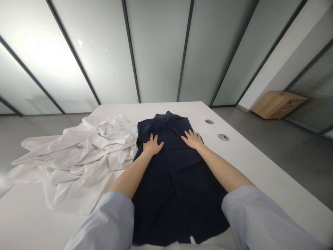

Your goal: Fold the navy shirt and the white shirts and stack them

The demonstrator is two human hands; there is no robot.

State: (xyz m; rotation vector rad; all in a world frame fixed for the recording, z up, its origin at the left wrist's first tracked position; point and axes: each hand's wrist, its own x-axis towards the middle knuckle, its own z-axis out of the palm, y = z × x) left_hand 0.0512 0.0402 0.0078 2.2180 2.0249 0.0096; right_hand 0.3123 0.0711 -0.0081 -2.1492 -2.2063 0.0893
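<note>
A dark navy buttoned shirt [166, 180] lies spread out front side up, its collar at the far end and its hem toward me. My left hand [153, 145] rests flat on the left of its chest, fingers spread. On the other side of the button placket, my right hand [193, 139] lies flat near the shirt's right edge, fingers also apart. Neither hand grips the cloth. Short sleeves show at the shirt's upper sides, partly hidden near my right hand. Slight creases run across the fabric below the right hand.
Crumpled white cloth [91, 156] lies heaped left of the shirt and hangs over the left edge of the white table [249, 180]. Two round grommets, one a far grommet [209, 122], sit at the right. A wooden cabinet [279, 104] stands on the floor beyond, near frosted glass panels [158, 48].
</note>
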